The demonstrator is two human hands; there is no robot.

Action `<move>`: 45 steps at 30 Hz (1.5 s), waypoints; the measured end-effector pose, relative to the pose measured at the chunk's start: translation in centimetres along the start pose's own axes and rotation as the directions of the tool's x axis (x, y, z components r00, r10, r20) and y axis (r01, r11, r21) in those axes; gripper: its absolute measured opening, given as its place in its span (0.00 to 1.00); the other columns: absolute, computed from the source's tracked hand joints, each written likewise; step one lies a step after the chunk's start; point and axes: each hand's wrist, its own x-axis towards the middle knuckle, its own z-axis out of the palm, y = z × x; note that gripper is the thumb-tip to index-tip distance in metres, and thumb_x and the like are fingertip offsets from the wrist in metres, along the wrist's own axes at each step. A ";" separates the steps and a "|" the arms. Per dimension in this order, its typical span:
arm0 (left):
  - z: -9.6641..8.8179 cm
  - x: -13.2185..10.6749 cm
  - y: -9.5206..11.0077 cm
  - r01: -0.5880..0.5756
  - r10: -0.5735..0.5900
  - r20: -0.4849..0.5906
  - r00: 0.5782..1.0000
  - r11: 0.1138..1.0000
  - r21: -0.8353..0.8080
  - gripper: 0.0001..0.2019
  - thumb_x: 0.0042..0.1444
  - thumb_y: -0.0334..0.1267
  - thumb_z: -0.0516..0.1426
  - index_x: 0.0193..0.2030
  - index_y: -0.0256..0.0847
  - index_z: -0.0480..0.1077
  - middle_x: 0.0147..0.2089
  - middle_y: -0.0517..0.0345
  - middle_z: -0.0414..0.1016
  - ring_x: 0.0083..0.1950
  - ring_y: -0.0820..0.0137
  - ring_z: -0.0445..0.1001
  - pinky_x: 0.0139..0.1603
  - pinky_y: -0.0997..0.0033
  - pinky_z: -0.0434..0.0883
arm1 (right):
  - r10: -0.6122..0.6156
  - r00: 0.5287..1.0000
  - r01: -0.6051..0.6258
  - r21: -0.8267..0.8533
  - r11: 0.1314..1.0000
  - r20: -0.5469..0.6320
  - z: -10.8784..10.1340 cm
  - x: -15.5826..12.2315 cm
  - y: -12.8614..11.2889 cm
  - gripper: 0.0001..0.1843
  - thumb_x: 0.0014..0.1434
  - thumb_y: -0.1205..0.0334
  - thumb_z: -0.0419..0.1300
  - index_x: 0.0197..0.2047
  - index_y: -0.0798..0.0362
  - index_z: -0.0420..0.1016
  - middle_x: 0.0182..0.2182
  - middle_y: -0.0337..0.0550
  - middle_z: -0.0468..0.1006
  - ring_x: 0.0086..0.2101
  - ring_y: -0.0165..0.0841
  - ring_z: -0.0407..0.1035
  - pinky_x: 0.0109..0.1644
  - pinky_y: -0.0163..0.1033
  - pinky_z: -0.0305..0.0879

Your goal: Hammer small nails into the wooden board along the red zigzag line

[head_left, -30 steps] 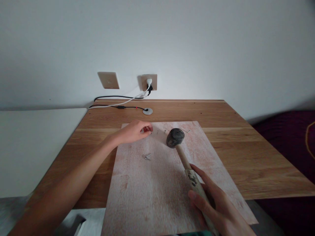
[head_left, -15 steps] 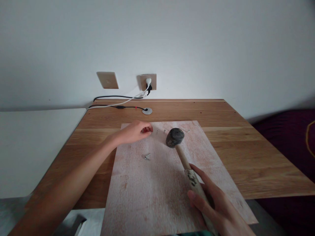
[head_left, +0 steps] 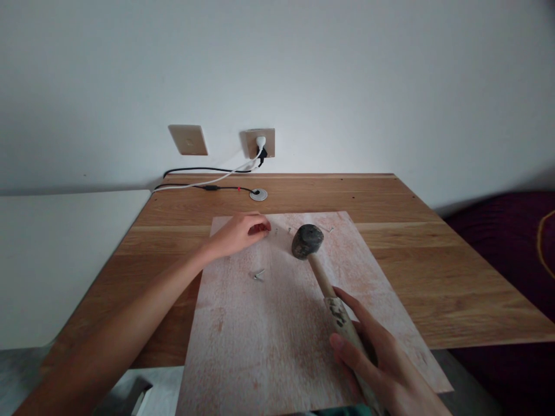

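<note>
My right hand (head_left: 373,352) is wrapped round the wooden handle of a rubber mallet (head_left: 307,241), whose black head hangs over the far part of a whitish, worn board (head_left: 260,329). My left hand (head_left: 247,232) is at the board's far left, fingers curled with thumb and fingertips together; whatever they pinch is too small to make out. Just right of those fingertips, small nails (head_left: 289,230) stand in a row. Another nail (head_left: 330,230) shows beyond the mallet head. Nearer to me, a couple of loose nails (head_left: 259,275) lie on the board.
The board lies on a wooden desk (head_left: 416,277) against a white wall. Cables run from a wall socket (head_left: 260,143) past a round cable grommet (head_left: 259,195). A white panel (head_left: 69,260) adjoins on the left; dark purple fabric (head_left: 498,237) is at the right.
My left thumb and fingertips have shifted very slightly. The mallet and my right hand hold almost the same place, and the whole view has moved up a little.
</note>
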 end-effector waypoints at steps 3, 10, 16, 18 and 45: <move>0.4 -0.2 -0.1 -0.006 0.006 -0.031 1.000 1.000 -0.012 0.05 0.65 0.28 0.62 0.42 0.40 0.80 0.42 0.56 0.82 0.42 0.68 0.79 0.47 0.66 0.73 | 0.004 1.000 -0.004 0.026 1.000 -0.009 0.2 0.0 -0.5 0.51 0.67 0.31 0.62 0.80 0.55 0.58 0.26 0.31 0.72 0.22 0.32 0.66 0.26 0.38 0.62; 1.2 -0.4 -0.1 0.066 -0.070 -0.087 0.994 0.996 -0.051 0.04 0.64 0.29 0.64 0.44 0.40 0.77 0.36 0.60 0.80 0.36 0.70 0.78 0.41 0.68 0.72 | 0.006 1.000 -0.005 0.006 1.000 -0.028 0.7 0.3 -1.3 0.51 0.67 0.31 0.62 0.80 0.55 0.59 0.25 0.32 0.75 0.23 0.35 0.72 0.28 0.40 0.71; 1.3 -0.7 -0.1 0.107 -0.122 -0.115 0.986 0.986 -0.125 0.09 0.61 0.29 0.66 0.42 0.42 0.71 0.36 0.62 0.79 0.37 0.71 0.78 0.42 0.69 0.73 | 0.015 1.000 -0.016 -0.032 0.999 -0.011 0.5 1.2 -1.4 0.50 0.67 0.32 0.62 0.81 0.53 0.57 0.26 0.32 0.74 0.21 0.33 0.69 0.25 0.39 0.68; 1.3 -0.7 -0.1 0.107 -0.123 -0.113 0.986 0.985 -0.136 0.09 0.61 0.29 0.66 0.43 0.42 0.71 0.37 0.62 0.80 0.37 0.71 0.78 0.42 0.68 0.74 | 0.018 1.000 -0.018 -0.008 1.000 -0.003 0.6 1.5 -1.7 0.49 0.67 0.33 0.62 0.81 0.51 0.56 0.26 0.31 0.74 0.20 0.33 0.70 0.25 0.39 0.69; 1.9 -0.7 -1.0 0.076 -0.100 -0.128 0.987 0.981 -0.181 0.13 0.60 0.28 0.65 0.50 0.43 0.75 0.38 0.61 0.82 0.39 0.69 0.81 0.44 0.67 0.75 | 0.092 0.992 -0.112 0.242 0.964 0.091 0.7 2.1 -3.2 0.32 0.66 0.38 0.68 0.61 0.53 0.72 0.19 0.29 0.73 0.18 0.27 0.63 0.21 0.30 0.60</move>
